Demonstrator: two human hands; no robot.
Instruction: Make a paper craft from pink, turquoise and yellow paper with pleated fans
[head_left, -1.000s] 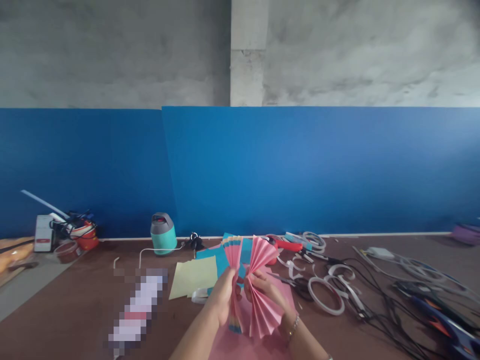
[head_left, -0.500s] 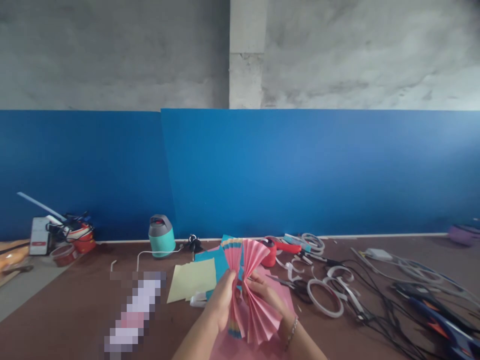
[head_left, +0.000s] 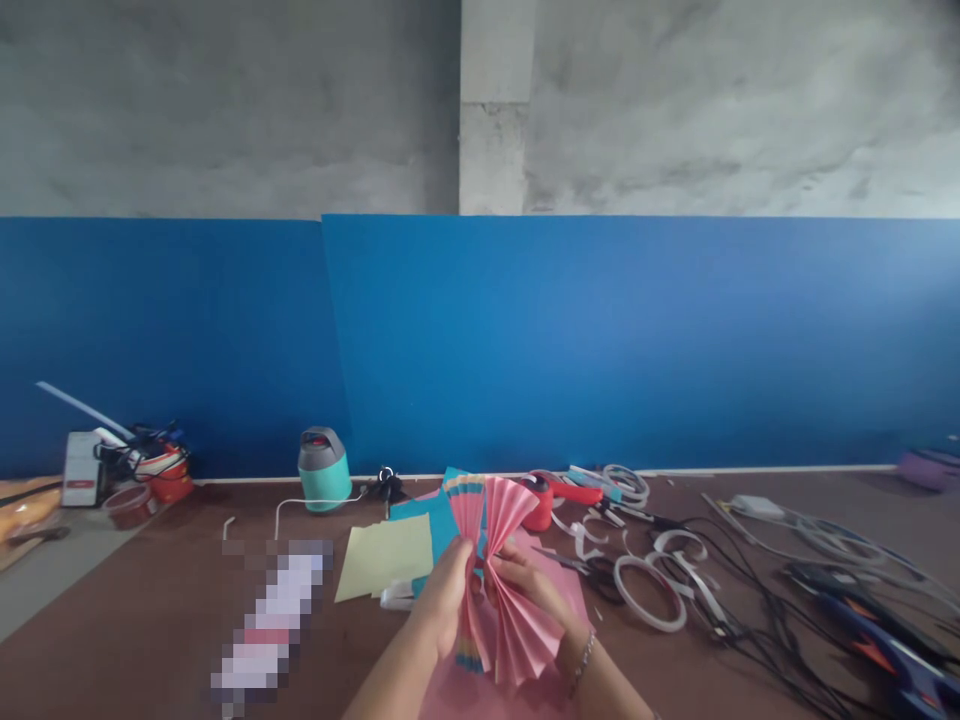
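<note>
Two pleated paper fans are held upright, side by side, above the table. My left hand [head_left: 448,590] pinches the middle of the narrower fan [head_left: 466,508], which is pink with yellow and blue bands at its ends. Closed around the middle of the wider pink fan [head_left: 525,635] is my right hand [head_left: 531,582], with a bracelet on its wrist. Both fans spread above and below the fingers, and their middles are close together. Pink paper [head_left: 465,698] lies beneath them. Pale yellow sheets [head_left: 386,555] and blue paper [head_left: 424,518] are behind my left hand.
Scissors [head_left: 600,578], a white tape roll [head_left: 649,594] and cables [head_left: 780,620] lie to the right. Behind the fans is a red object [head_left: 538,508]. A teal and grey container [head_left: 324,480] stands back left, and a red bucket [head_left: 169,480] sits farther left. A blue partition [head_left: 570,340] rises behind.
</note>
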